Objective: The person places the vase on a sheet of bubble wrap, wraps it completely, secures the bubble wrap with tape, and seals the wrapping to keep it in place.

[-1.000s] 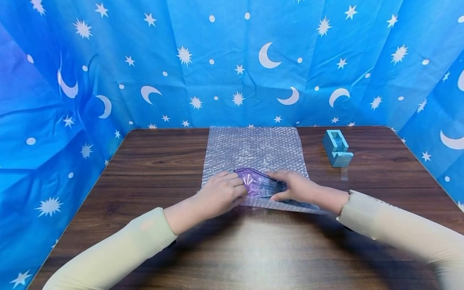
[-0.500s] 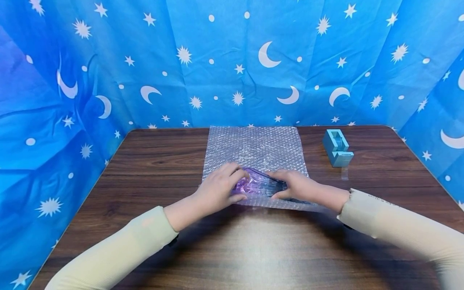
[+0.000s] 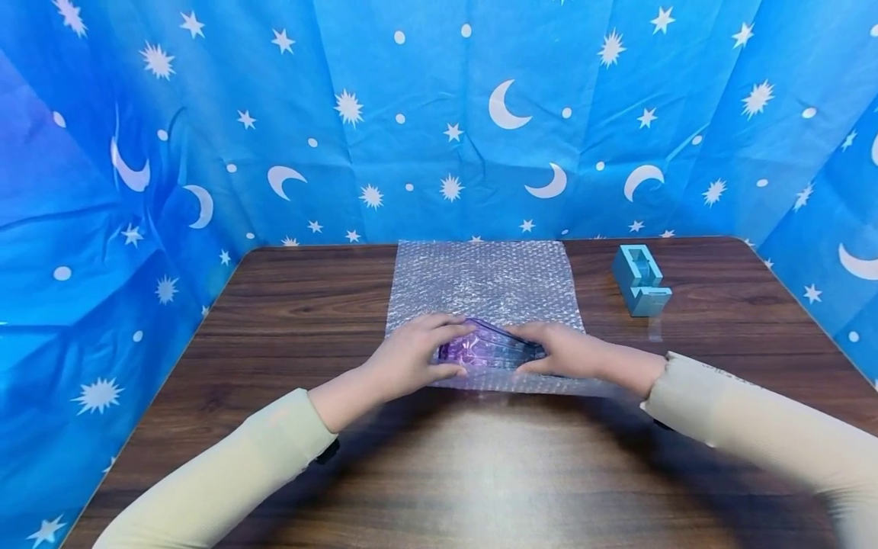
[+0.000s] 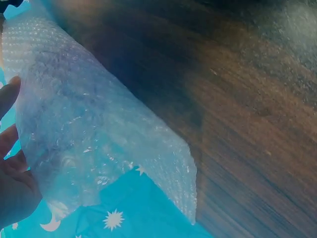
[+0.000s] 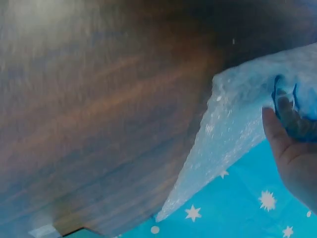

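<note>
A translucent glass vessel (image 3: pixel 488 347), purple at its left and dark blue at its right, lies on its side on a sheet of bubble wrap (image 3: pixel 484 282). My left hand (image 3: pixel 411 352) cups the purple end, fingers over the top and thumb in front. At the other end my right hand (image 3: pixel 568 351) grips the vessel, thumb on the near side. The right wrist view shows the vessel's blue rim (image 5: pixel 275 91) by the fingers. The near edge of the wrap stands raised against the vessel; in the left wrist view the bubble wrap (image 4: pixel 94 114) hides it.
A light-blue tape dispenser (image 3: pixel 639 282) stands at the back right of the brown wooden table (image 3: pixel 288 305), a short strip of clear tape (image 3: pixel 655 329) hanging at its front. A blue star-and-moon cloth (image 3: pixel 439 91) surrounds the table's back and sides.
My left hand has loosened from a tighter curl at the wrap's near edge and spread over the vessel's purple end. The right hand has stayed nearly still.
</note>
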A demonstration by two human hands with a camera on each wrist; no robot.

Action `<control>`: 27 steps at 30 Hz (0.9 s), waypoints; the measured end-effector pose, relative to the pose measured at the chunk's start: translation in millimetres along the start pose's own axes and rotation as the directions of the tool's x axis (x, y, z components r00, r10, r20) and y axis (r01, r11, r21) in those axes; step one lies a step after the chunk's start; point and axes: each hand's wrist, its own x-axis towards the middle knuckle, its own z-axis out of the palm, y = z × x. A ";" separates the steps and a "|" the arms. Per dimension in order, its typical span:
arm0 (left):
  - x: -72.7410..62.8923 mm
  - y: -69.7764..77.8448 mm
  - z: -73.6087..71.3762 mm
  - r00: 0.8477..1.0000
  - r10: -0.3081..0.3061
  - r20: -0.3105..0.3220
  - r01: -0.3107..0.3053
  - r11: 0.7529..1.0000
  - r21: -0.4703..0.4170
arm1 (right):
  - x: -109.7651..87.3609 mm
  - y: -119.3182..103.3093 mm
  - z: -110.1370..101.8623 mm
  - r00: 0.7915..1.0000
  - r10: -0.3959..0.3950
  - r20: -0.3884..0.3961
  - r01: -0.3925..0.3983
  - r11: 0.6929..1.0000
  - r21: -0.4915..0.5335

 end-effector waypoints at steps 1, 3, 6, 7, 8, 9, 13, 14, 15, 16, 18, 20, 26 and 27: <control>-0.3 -0.6 0.2 1.000 -0.002 -0.001 0.002 1.000 -0.004 | 0.6 0.4 -2.6 0.999 0.011 0.033 -0.011 1.000 0.025; -0.4 -1.8 0.0 1.000 -0.009 -0.002 0.009 1.000 -0.011 | 0.9 0.5 -8.5 0.996 0.026 0.088 -0.031 0.998 0.062; 0.2 -2.4 -1.7 1.000 -0.018 0.006 0.018 1.000 -0.020 | -1.0 -4.2 -17.0 0.994 0.057 0.097 -0.065 0.995 0.079; 0.6 -2.5 -2.3 1.000 -0.019 0.009 0.020 1.000 -0.024 | -2.5 -7.6 -19.3 0.995 0.070 0.074 -0.075 0.995 0.069; 0.9 -2.9 -2.7 1.000 -0.023 0.015 0.023 0.999 -0.025 | -4.9 -12.0 -21.2 0.996 0.084 0.040 -0.085 0.995 0.047; 1.4 -3.5 -2.9 1.000 -0.025 0.020 0.025 0.999 -0.028 | -7.5 -16.9 -22.3 0.996 0.091 -0.005 -0.091 0.996 0.022; 3.8 -6.5 -3.8 0.999 -0.036 0.038 0.038 0.998 -0.052 | -22.6 -39.3 -17.6 0.977 0.049 -0.209 -0.079 0.987 -0.138; 4.6 -6.9 -4.4 0.998 -0.038 0.044 0.041 0.997 -0.060 | -26.7 -43.9 -13.9 0.967 0.012 -0.254 -0.061 0.980 -0.188; 5.7 -7.4 -4.9 0.998 -0.041 0.050 0.044 0.997 -0.066 | -30.4 -47.5 -9.4 0.955 -0.033 -0.293 -0.039 0.971 -0.237; 6.5 -7.7 -6.1 0.997 -0.046 0.057 0.050 0.996 -0.073 | -33.6 -50.8 -4.6 0.942 -0.078 -0.325 -0.018 0.959 -0.281; 8.2 -8.1 -8.2 0.995 -0.057 0.076 0.063 0.994 -0.085 | -38.5 -55.5 5.6 0.917 -0.162 -0.366 0.021 0.933 -0.360; 9.8 -8.4 -10.2 0.993 -0.070 0.095 0.079 0.992 -0.094 | -40.5 -58.3 14.7 0.898 -0.217 -0.382 0.042 0.908 -0.417; 13.3 -9.2 -12.5 0.986 -0.108 0.126 0.121 0.987 -0.106 | -31.3 -57.2 25.7 0.905 -0.178 -0.387 -0.015 0.895 -0.447; 13.7 -9.4 -12.1 0.986 -0.110 0.126 0.123 0.987 -0.106 | -28.3 -55.8 25.5 0.909 -0.161 -0.385 -0.029 0.896 -0.442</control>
